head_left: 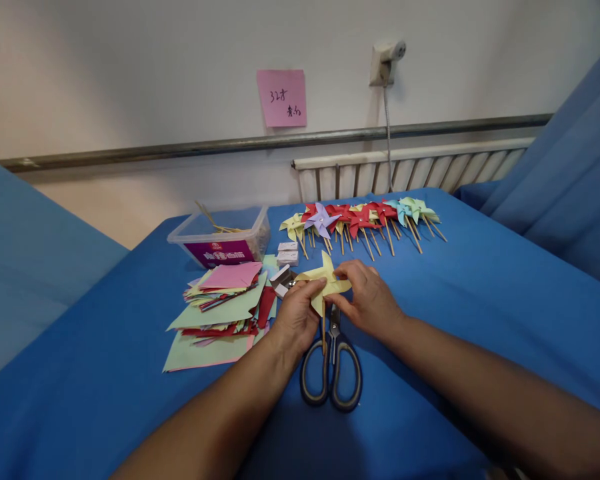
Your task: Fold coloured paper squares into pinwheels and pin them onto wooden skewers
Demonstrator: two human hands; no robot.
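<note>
A pale yellow paper pinwheel [327, 269] on a thin wooden stick is held up between both hands. My left hand [297, 310] grips it at the middle, thumb across the paper near its centre. With thumb and fingertips, my right hand [370, 297] pinches a blade on the right side. The stick points down over a pair of scissors [349, 393] with dark handles, lying on the blue cloth below the hands. Just left of the pinwheel is an open small box [282, 280], its contents partly hidden by my left hand.
Stacked coloured paper [205, 315] lies at the left, before a clear plastic tub [220, 248] holding wooden sticks. Small white boxes [287, 254] stand beside the tub. Several finished pinwheels [360, 220] lie in a row along the back. Blue cloth [460, 300] covers the table.
</note>
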